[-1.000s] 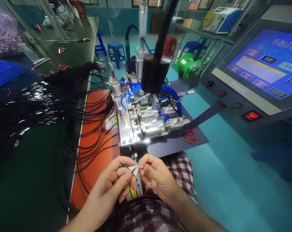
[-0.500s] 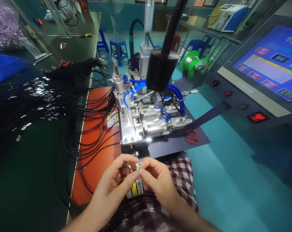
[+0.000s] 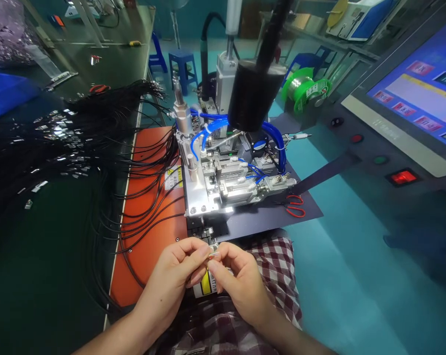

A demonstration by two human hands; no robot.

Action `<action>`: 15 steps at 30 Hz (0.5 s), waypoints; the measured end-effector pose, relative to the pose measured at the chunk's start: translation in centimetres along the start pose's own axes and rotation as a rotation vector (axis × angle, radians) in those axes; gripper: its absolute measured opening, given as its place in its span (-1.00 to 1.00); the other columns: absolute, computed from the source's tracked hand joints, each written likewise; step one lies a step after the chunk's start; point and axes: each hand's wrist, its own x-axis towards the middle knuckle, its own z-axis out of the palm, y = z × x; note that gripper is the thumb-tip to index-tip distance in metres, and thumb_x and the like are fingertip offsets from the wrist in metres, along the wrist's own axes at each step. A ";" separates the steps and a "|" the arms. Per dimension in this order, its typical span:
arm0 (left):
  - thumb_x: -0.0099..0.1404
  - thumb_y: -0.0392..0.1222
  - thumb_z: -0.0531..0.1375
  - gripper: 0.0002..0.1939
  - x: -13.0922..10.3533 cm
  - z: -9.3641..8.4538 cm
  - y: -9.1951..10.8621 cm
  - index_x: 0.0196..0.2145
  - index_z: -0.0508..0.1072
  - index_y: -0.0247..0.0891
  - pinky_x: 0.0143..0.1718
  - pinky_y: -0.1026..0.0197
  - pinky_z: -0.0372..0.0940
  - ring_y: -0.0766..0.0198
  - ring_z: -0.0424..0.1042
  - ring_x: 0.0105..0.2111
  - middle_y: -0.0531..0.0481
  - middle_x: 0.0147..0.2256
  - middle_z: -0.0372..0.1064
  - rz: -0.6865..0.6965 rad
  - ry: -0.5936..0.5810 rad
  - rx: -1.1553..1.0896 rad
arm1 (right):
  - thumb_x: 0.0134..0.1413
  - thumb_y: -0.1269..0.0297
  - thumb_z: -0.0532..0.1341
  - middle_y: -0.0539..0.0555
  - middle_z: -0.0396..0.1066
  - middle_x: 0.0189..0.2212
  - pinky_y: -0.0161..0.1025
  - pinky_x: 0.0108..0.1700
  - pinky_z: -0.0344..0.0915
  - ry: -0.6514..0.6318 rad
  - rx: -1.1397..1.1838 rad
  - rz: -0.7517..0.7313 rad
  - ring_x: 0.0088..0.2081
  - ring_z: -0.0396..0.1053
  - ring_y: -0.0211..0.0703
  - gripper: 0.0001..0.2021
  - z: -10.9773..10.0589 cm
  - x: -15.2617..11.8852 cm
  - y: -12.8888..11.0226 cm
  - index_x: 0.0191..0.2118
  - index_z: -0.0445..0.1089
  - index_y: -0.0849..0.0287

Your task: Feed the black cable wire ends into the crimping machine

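My left hand (image 3: pixel 176 273) and my right hand (image 3: pixel 243 278) meet in front of the machine, above a checked cloth on my lap. Between their fingertips is a small silvery metal piece (image 3: pixel 214 255), perhaps a connector; the fingers cover much of it. The left thumb and index finger pinch it from one side, the right thumb and fingers from the other. Just beyond the fingertips is the front end of the metal machine (image 3: pixel 241 190), which has blue air tubes. Black cables (image 3: pixel 152 195) run into its left side over an orange surface (image 3: pixel 145 266).
A large bundle of black cables with shiny ends (image 3: pixel 60 128) lies on the dark table at left. Red-handled scissors (image 3: pixel 295 206) rest on the machine's base plate. A black cylindrical lamp (image 3: pixel 254 96) hangs over the machine. At right stand a green solder-wire spool (image 3: pixel 302 91) and a control screen (image 3: pixel 422 84).
The left thumb has moved up onto the small metal piece, and the left fingers are curled closer. The piece has turned between the fingertips. The camera view has shifted slightly.
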 end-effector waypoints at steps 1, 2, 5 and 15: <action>0.24 -0.03 0.17 -0.71 0.0 -0.1 0.1 -0.50 0.34 -0.31 -0.58 0.29 -0.21 0.45 -0.14 -0.62 0.19 -0.69 -0.03 -0.007 -0.014 -0.010 | 0.03 0.31 0.22 -0.12 0.16 -0.62 -0.38 -0.56 0.08 0.000 0.007 0.003 -0.62 0.09 -0.39 -0.84 0.0 0.0 0.1 -0.47 0.25 0.21; 0.24 -0.03 0.16 -0.71 0.0 -0.1 0.2 -0.49 0.35 -0.31 -0.58 0.29 -0.21 0.45 -0.14 -0.62 0.19 -0.68 -0.03 -0.011 -0.026 -0.014 | 0.02 0.30 0.22 -0.12 0.16 -0.62 -0.38 -0.56 0.08 0.007 0.006 0.002 -0.62 0.09 -0.39 -0.84 0.0 0.1 0.1 -0.47 0.25 0.21; 0.19 -0.04 0.21 -0.75 0.0 -0.2 0.4 -0.42 0.39 -0.32 -0.57 0.30 -0.22 0.44 -0.14 -0.60 0.19 -0.65 -0.02 -0.021 -0.041 -0.002 | 0.03 0.31 0.22 -0.12 0.16 -0.63 -0.37 -0.54 0.07 0.041 -0.026 -0.004 -0.61 0.09 -0.38 -0.83 0.0 0.1 0.0 -0.49 0.26 0.22; 0.18 -0.08 0.23 -0.79 0.1 -0.6 0.1 -0.38 0.43 -0.32 -0.59 0.27 -0.25 0.46 -0.14 -0.63 0.21 -0.68 -0.05 -0.024 -0.012 0.014 | 0.04 0.28 0.24 -0.10 0.22 -0.62 -0.38 -0.53 0.09 0.015 0.038 -0.001 -0.59 0.14 -0.37 -0.86 -1.8 0.5 -0.2 -0.46 0.34 0.20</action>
